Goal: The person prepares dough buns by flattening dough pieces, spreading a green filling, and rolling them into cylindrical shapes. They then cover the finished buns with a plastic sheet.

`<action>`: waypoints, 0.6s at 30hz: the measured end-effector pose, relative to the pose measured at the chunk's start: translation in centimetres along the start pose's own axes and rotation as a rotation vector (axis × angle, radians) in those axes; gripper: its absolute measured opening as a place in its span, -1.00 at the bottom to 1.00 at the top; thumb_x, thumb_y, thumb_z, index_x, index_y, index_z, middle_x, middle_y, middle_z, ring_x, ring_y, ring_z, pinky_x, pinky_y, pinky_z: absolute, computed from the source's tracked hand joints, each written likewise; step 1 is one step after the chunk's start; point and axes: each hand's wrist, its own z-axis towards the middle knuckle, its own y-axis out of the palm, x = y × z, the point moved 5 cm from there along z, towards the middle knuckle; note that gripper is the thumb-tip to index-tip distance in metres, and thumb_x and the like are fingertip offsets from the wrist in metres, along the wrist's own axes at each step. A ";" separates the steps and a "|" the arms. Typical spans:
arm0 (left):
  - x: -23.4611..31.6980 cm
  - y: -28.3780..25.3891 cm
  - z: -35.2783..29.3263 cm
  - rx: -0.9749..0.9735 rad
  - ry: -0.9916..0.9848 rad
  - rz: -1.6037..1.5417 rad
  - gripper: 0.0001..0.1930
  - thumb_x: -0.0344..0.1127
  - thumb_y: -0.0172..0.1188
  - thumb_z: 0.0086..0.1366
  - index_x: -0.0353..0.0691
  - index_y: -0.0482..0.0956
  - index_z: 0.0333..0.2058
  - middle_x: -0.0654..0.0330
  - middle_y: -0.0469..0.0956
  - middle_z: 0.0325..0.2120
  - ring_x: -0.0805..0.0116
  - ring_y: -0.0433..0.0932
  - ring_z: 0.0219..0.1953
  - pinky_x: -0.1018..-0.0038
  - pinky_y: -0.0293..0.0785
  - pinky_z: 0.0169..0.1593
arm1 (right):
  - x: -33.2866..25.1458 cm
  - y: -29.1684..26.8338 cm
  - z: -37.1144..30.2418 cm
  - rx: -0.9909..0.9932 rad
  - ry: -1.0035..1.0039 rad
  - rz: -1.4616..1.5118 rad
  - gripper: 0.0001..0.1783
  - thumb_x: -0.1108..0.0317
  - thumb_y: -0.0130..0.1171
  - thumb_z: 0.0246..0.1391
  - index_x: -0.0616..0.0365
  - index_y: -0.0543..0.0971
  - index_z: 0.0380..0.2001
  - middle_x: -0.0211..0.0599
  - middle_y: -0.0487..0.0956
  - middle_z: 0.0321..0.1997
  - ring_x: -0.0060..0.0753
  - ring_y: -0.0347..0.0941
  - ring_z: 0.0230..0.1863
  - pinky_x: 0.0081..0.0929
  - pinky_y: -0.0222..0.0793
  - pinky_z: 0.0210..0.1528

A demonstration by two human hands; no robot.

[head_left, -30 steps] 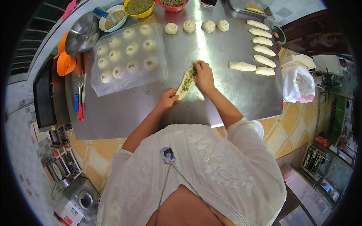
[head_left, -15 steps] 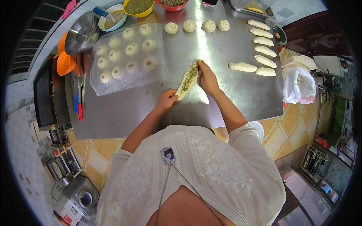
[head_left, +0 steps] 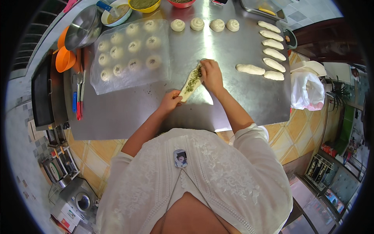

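Observation:
A long flattened strip of dough (head_left: 188, 89), sprinkled with green chopped herb filling, lies slantwise between my hands over the metal table. My left hand (head_left: 170, 100) pinches its near lower end. At the far end my right hand (head_left: 211, 74) has its fingers closed on the dough's tip, covering part of the filling there. Beyond the hands, coiled dough rolls (head_left: 197, 24) sit in a row. Several plain dough logs (head_left: 273, 54) lie at the right side of the table, with another log (head_left: 250, 69) nearer my right hand.
On the left, plastic film (head_left: 130, 84) covers round buns. Behind are a steel bowl (head_left: 86, 29), a white bowl with a brush (head_left: 117, 17) and a yellow bowl of green filling (head_left: 144, 4). Red-handled tongs (head_left: 79, 105) lie near the left table edge (head_left: 93, 132). A white bag (head_left: 307, 91) hangs right.
My right fingers have curled further over the far tip of the dough strip, hiding more of it. The left hand keeps its grip on the near end. The whole view has shifted slightly.

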 end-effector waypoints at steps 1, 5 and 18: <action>0.0 0.2 0.0 -0.011 -0.003 0.014 -0.74 -0.35 0.03 0.32 -0.24 0.44 -0.04 0.22 0.58 -0.21 0.45 0.56 -0.16 0.54 0.42 -0.16 | 0.5 1.2 -1.3 -0.049 -0.051 -0.024 -0.64 0.45 0.09 0.05 0.30 0.49 -0.05 -0.03 0.44 0.07 0.04 0.30 0.14 -0.21 0.27 0.13; 0.7 0.3 -0.5 -0.021 -0.013 0.052 -0.74 -0.35 0.03 0.32 -0.24 0.44 -0.03 0.22 0.59 -0.22 0.45 0.56 -0.17 0.55 0.42 -0.16 | -0.5 1.6 -5.0 -0.145 -0.137 -0.158 -0.53 0.43 0.05 0.11 0.25 0.40 0.12 -0.03 0.35 0.25 0.00 0.15 0.33 -0.26 0.13 0.30; 0.8 0.2 -0.2 -0.021 0.026 0.081 -0.74 -0.32 0.03 0.32 -0.25 0.44 -0.04 0.20 0.59 -0.23 0.45 0.56 -0.19 0.55 0.41 -0.17 | 1.2 0.6 1.3 -0.165 -0.232 -0.283 -0.70 0.59 0.22 -0.26 0.08 0.61 -0.34 -0.26 0.41 -0.31 -0.20 0.37 -0.19 -0.38 0.41 -0.14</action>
